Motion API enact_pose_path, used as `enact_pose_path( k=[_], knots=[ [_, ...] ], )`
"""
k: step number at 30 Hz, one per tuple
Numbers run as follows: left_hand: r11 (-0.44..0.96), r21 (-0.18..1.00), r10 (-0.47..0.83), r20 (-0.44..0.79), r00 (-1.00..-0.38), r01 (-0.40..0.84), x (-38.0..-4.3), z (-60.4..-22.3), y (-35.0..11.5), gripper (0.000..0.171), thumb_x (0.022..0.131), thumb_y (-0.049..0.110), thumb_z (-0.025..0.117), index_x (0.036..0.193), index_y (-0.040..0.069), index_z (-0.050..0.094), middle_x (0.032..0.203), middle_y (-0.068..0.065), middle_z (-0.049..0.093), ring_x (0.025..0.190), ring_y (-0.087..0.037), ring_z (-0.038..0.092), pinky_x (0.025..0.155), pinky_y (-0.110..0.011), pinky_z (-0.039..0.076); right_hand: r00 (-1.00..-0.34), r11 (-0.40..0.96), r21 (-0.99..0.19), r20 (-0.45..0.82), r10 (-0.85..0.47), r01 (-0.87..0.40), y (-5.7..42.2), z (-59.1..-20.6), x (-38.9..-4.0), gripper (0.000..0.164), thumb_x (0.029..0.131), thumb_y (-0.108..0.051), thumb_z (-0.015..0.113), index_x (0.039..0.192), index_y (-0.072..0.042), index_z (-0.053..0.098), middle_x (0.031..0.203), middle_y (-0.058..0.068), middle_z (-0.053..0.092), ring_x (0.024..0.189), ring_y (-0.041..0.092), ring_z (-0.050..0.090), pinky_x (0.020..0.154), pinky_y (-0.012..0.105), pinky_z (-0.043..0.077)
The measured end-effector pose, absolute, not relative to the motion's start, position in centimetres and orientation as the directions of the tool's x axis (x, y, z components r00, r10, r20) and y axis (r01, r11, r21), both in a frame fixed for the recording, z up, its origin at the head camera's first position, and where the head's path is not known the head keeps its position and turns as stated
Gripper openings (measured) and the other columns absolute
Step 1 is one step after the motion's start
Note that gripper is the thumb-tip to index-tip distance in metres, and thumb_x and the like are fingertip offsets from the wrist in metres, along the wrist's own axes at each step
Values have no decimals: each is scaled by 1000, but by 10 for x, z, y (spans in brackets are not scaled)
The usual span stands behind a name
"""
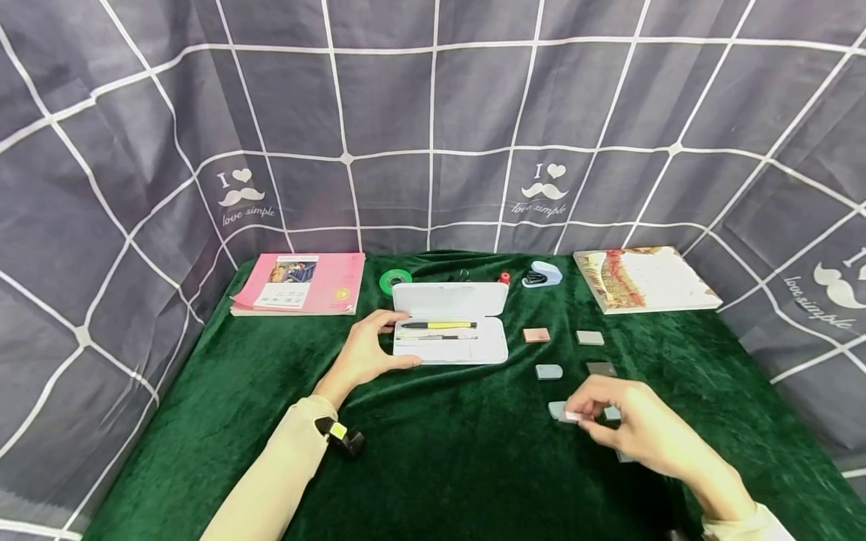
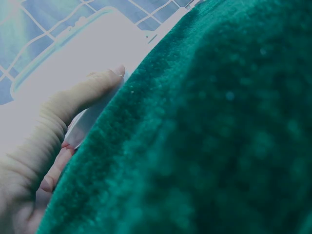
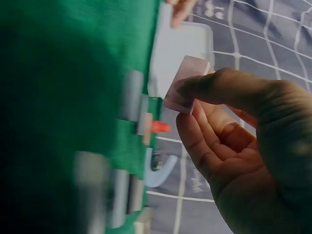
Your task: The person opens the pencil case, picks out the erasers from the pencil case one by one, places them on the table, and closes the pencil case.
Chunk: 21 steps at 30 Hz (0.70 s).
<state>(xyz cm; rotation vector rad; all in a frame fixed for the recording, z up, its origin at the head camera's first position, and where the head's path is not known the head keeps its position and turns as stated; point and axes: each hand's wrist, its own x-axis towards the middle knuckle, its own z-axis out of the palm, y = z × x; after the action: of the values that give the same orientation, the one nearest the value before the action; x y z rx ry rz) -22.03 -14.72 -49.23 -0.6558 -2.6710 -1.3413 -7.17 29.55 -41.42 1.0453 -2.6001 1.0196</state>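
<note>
A white pencil case [image 1: 449, 300] lies with its lid up, a yellow-and-black pen [image 1: 446, 325] and a thin, clear-barrelled pen [image 1: 433, 337] inside. My left hand [image 1: 368, 349] grips the case's left end, thumb along the front edge and fingers behind; in the left wrist view the thumb presses the white case [image 2: 97, 44]. Between thumb and fingers, my right hand [image 1: 639, 424] pinches a small pink eraser [image 3: 187, 80]. That hand hovers over a blue-grey eraser [image 1: 556, 409] and partly hides others at the lower right.
Right of the case lie a pink eraser [image 1: 537, 335], a pale one [image 1: 590, 338], a light blue one [image 1: 549, 372] and a dark one [image 1: 601, 369]. Behind are green tape [image 1: 395, 281], a stapler [image 1: 543, 274], a pink book [image 1: 304, 282] and a white book [image 1: 649, 278].
</note>
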Motion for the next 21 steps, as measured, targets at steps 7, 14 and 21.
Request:
enact_pose_path(
  k=[7, 14, 21],
  knots=[
    [529, 747, 335, 252, -908, 402, -219, -491, -148, 82, 75, 36, 107, 145, 14, 71, 144, -7, 69, 125, -32, 73, 111, -48, 60, -740, 512, -568, 296, -604, -645, 298, -435, -57, 54, 80, 15, 91, 107, -29, 77, 95, -14, 70, 83, 0, 64, 69, 22, 57],
    [528, 751, 331, 248, -911, 396, -219, -491, -148, 81, 75, 35, 107, 145, 14, 71, 144, -6, 69, 126, -31, 73, 112, -48, 60, -725, 500, -584, 244, -644, -640, 297, -438, -57, 48, 84, 5, 93, 104, -33, 74, 91, -14, 62, 78, 4, 58, 65, 21, 52],
    [519, 753, 338, 253, -907, 404, -219, -490, -146, 81, 75, 34, 107, 145, 12, 71, 144, -7, 69, 126, -33, 73, 112, -49, 60, -718, 504, -579, 221, -659, -641, 297, -435, -57, 41, 89, 1, 92, 103, -34, 74, 92, -16, 63, 79, 2, 59, 65, 21, 53]
  ],
)
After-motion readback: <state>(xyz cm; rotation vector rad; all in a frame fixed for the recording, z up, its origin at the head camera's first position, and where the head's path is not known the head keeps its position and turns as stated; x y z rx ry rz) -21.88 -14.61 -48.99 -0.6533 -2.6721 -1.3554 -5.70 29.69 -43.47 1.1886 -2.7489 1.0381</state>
